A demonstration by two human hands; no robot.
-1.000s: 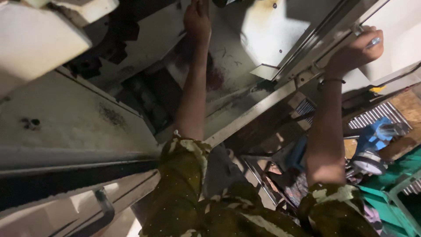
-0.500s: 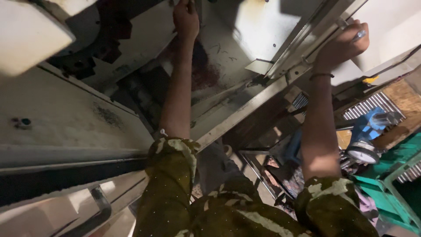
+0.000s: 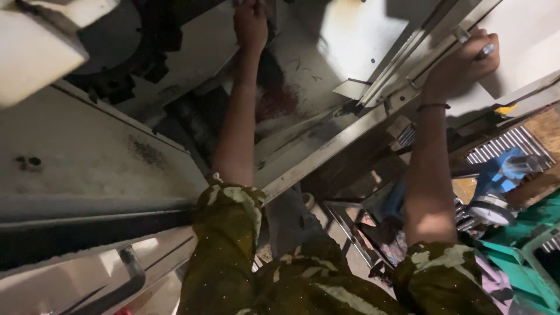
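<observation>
Head view, compared with the half-second before: both arms raised as before, neither hand shifted along the machine; only the framing drifted, so that the left hand (image 3: 251,24) now sits hard against the top edge of the picture. Judged as a held position rather than a new step, the grip unchanged and the work overhead not yet released.

Head view, left side: left hand pressed to the upper part of the pale metal panel (image 3: 356,41), just above a dark reddish stain (image 3: 277,102); fingers cut off by the frame and in shadow, so openness and any hold cannot be told. Camouflage sleeve (image 3: 228,233) rolled above the elbow.

Head view, right side: right hand (image 3: 459,65) closed in a fist, fingers (image 3: 466,46) wrapped fully round a silver-tipped rod (image 3: 485,51), only the bright end showing beyond the knuckles. Rod slender, metallic, lying beside the slanted rail (image 3: 326,154) at the panel's right edge, near its upper corner. Thin bracelet (image 3: 434,107) on the wrist.

Below the rail: blue device (image 3: 503,168) with a pale round part, green crate (image 3: 528,262) at the lower right corner, black handle (image 3: 134,274) at the lower left
</observation>
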